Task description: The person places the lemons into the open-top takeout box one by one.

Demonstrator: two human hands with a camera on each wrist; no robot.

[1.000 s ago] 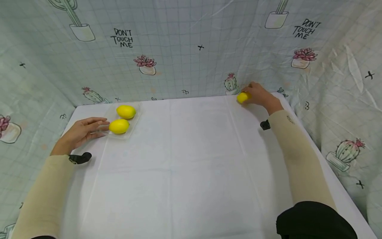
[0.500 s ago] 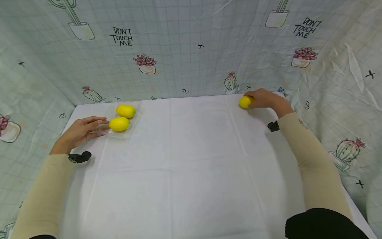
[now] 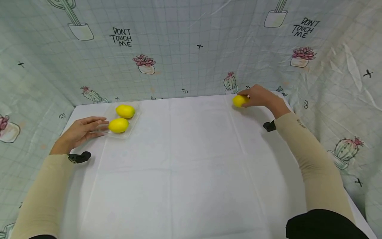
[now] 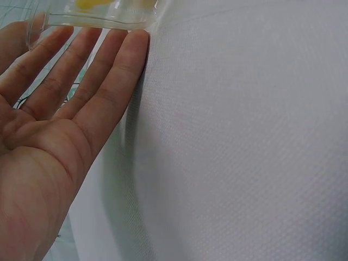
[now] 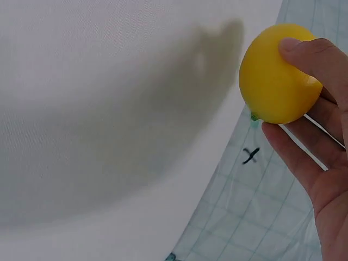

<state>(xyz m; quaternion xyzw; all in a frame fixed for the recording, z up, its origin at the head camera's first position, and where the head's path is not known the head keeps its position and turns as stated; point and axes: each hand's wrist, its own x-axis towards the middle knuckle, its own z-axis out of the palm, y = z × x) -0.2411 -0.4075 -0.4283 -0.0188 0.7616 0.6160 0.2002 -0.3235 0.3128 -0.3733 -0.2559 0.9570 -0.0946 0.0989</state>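
At the far right of the table, my right hand [image 3: 262, 99] pinches a yellow lemon [image 3: 240, 101] between thumb and fingers. In the right wrist view the lemon [image 5: 280, 76] is apart from its shadow, with its green stem end pointing down. On the left, my left hand [image 3: 85, 132] lies with fingers extended, the fingertips right at the side of a clear plastic tray [image 4: 100, 20]. Inside that tray [image 3: 131, 131] two more lemons lie one behind the other, the rear lemon [image 3: 125, 111] and the front lemon [image 3: 118, 125].
A white cloth covers the table [image 3: 179, 166], creased along several fold lines. Behind it and at both sides hangs a pale curtain [image 3: 179, 46] printed with cacti and lettering. Black wrist cameras sit on both forearms.
My right hand, holding the lemon, first shifted slightly right and toward me, then back left and a little upward. The left hand and tray have stayed in place.
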